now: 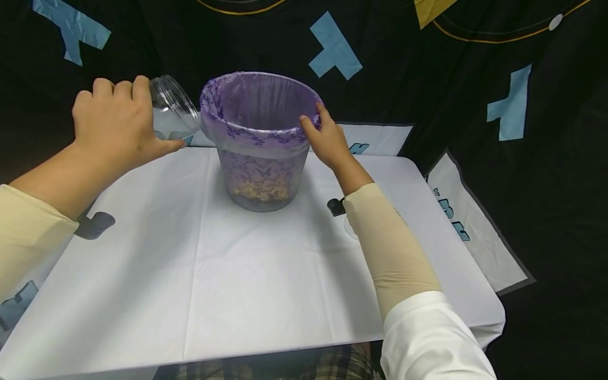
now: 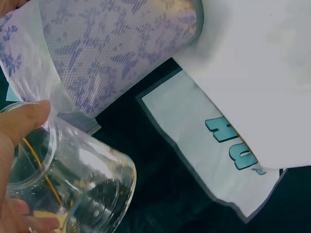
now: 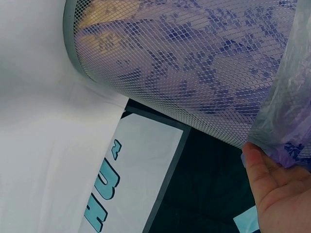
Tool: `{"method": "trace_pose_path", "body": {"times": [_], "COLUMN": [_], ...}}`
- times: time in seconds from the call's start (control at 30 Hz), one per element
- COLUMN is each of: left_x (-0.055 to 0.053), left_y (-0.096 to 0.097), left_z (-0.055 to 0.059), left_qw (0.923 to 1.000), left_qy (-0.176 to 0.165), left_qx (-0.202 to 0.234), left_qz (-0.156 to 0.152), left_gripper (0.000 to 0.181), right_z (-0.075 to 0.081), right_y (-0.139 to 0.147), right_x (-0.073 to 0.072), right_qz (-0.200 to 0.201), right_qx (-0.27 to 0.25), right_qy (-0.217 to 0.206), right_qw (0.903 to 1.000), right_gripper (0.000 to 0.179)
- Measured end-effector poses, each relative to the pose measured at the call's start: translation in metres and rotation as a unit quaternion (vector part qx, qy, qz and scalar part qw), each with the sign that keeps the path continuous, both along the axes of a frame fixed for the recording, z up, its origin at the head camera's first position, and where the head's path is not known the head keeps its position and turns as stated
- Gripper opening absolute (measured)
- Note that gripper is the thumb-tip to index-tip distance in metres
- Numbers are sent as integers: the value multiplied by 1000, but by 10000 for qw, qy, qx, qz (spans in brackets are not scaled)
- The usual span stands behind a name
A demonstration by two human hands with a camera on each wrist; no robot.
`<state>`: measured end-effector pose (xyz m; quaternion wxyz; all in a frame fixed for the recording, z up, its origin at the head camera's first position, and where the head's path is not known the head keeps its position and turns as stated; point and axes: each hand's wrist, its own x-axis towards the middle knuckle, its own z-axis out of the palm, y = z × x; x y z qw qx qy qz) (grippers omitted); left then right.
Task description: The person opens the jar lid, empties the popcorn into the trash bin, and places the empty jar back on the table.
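A mesh trash bin (image 1: 267,166) stands upright at the table's far side, lined with a purple floral trash bag (image 1: 261,138) folded over its rim. Yellowish-brown bits show through its lower wall. To its left, my left hand (image 1: 114,119) grips a clear jar (image 1: 172,108) tipped on its side, its open mouth facing the bin's rim. In the left wrist view the jar (image 2: 104,165) is see-through, with a few small specks on its inside. My right hand (image 1: 328,138) holds the bin's right rim, thumb outside over the liner; the fingertips are partly hidden.
A white cloth covers the table (image 1: 256,295), with dark printed shapes near its sides. Behind hangs a black cloth (image 1: 404,79) with pieces of blue tape (image 1: 336,46). White lettered panels (image 1: 475,227) lie beyond the table's right and far edges.
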<state>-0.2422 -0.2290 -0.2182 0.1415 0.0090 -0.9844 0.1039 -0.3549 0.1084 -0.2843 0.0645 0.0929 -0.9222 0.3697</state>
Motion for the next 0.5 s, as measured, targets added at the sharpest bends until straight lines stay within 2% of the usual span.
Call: {"method": "trace_pose_path", "body": {"times": [0.3, 0.5], "left_x": [7, 18], "left_y": [-1, 4], "left_z": [-18, -30], "left_qw": [9959, 9912], "left_qy": [-229, -308], "left_qx": [871, 1280], "left_qz": [-36, -149], "left_gripper": [131, 134], "right_z": [1, 0], "right_y": [0, -1], "right_x": [2, 1], "right_qz": [2, 6], "right_qx": [43, 50], "right_qy": [75, 62], "right_qw": [10000, 10000], "right_gripper": [77, 77]}}
